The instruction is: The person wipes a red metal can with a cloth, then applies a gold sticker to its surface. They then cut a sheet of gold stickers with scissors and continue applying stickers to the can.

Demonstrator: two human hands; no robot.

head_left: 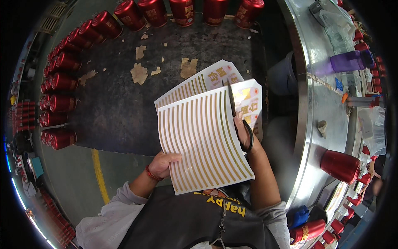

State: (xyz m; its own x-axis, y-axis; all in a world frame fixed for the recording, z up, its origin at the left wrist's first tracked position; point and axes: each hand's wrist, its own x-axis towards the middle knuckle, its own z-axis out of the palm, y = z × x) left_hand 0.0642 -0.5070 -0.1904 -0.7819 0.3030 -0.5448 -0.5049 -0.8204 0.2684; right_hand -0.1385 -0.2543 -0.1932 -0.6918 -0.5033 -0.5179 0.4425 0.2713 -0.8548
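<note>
A white sheet with rows of gold stripes [199, 141] is held up in front of me. My left hand [164, 163] grips its lower left edge, thumb on top. My right hand [241, 128] is closed round the black handle of a pair of scissors [231, 97]. The dark blade points away from me, lying between the striped part and a strip with gold characters and red dots [248, 101]. I cannot tell how far the cut runs. A second sheet [182, 89] with similar stripes and characters shows behind the first, its lower part hidden.
Beyond the sheets lies a dark, worn tabletop [112, 108] with peeled patches. Red cans [62, 83] line its left and far edges. At right runs a metal counter [319, 145] bearing a red can [340, 166] and a purple bottle [350, 61]. A pale bucket [284, 74] stands between.
</note>
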